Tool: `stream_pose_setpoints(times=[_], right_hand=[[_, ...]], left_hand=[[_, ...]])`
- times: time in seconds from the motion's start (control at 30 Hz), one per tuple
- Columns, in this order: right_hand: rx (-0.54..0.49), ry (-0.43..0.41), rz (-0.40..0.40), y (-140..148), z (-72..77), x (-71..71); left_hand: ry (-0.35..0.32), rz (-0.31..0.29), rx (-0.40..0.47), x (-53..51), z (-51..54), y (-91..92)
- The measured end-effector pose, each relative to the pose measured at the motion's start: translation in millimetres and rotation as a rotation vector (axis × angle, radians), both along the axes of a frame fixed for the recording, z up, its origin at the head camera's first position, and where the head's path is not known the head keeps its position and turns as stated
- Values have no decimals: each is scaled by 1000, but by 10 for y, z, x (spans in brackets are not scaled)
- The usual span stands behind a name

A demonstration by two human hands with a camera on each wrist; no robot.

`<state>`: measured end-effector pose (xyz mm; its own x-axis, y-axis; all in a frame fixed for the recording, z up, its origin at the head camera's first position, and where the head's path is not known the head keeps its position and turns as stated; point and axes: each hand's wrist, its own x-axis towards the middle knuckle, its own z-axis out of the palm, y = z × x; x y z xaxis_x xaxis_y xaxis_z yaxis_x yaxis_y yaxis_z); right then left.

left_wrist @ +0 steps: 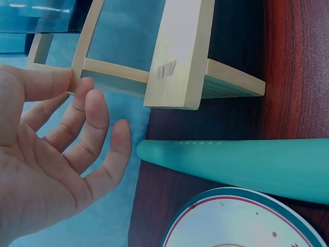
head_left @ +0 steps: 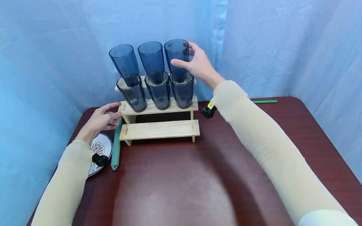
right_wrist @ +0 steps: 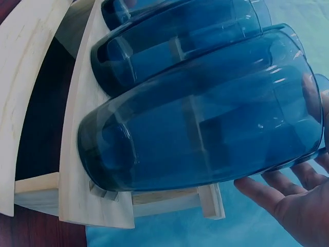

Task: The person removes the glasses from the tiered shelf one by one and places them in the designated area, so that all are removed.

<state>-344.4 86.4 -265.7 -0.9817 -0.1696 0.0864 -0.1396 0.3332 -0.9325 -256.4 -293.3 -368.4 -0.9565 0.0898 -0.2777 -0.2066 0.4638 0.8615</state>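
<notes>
Six clear blue-grey glasses stand in two rows on a stepped wooden rack (head_left: 160, 130). My right hand (head_left: 200, 65) curls round the upper part of the back row's rightmost glass (head_left: 171, 55), thumb in front and fingers behind. In the right wrist view, the front row's rightmost glass (right_wrist: 164, 128) covers much of it, and my right hand (right_wrist: 303, 208) shows at the edge. My left hand (head_left: 100, 120) is at the left end of the middle step. In the left wrist view, thumb and index finger of my left hand (left_wrist: 61, 159) pinch the rack's (left_wrist: 177, 46) edge, other fingers loosely bent.
A rolled green item (head_left: 116, 145) lies left of the rack, beside a round patterned plate (head_left: 108, 144) partly hidden by my left arm. A thin green strip (head_left: 264, 101) lies at the table's (head_left: 172, 188) back right edge. Blue curtains (head_left: 257, 37) surround the table.
</notes>
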Motion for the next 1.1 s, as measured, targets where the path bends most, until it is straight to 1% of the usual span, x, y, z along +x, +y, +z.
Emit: stream_pose_setpoints(times=[0.1,0.2,0.3,0.37,0.53,0.7,0.8,0.9,1.0,1.1], right_hand=[[-1,4,12,6,-20,22],[5,12,15,29,-33,32],[8,21,9,75,-33,28],[11,26,3,108,-25,22],[0,23,-1,150,-17,16],[-17,31,1,134,-44,37],[-40,55,-7,120,-50,46],[-45,77,-33,131,-38,63],[-49,93,-61,174,-13,82],[-50,119,-72,239,16,106]], left_hand=[[4,11,-16,41,8,6],[5,18,-29,49,26,31],[3,21,-20,24,40,87],[-1,11,-18,-2,50,133],[-30,0,-16,-44,83,223],[-67,12,-9,-27,80,223],[-65,18,-3,-12,85,210],[-60,20,6,-17,95,221],[-63,27,9,-25,97,233],[-66,35,16,-30,93,215]])
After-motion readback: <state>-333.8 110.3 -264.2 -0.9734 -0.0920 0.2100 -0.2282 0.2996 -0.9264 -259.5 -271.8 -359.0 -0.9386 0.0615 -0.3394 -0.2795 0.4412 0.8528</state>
